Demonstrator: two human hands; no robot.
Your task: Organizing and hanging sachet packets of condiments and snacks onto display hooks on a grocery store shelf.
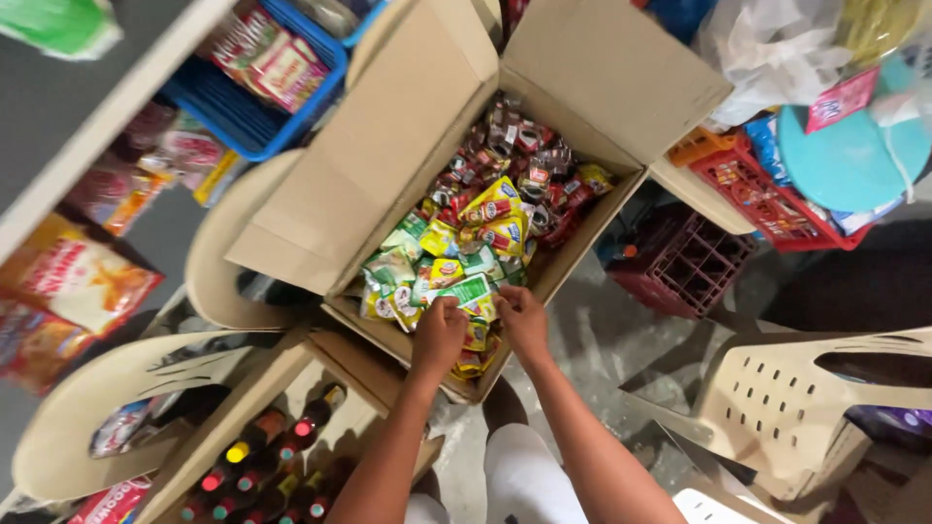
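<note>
Reaching into the open cardboard box (388,146), the left hand (439,335) and right hand (522,320) each pinch a green sachet (466,291) at its near edge, atop the heaped packets.

The grey concrete floor (602,340) carries most of what is here. A dark red plastic crate (684,264) stands on it right of the big open cardboard box (388,146), which sits on a beige plastic chair (218,262). A second, lower carton (262,427) full of upright capped bottles (267,461) stands at bottom left. A beige plastic chair (796,398) lies tipped at bottom right. At left, a pale shelf board (107,126) runs slantwise, with a blue basket (254,112) of packets behind it and snack bags (78,281) below it.
</note>
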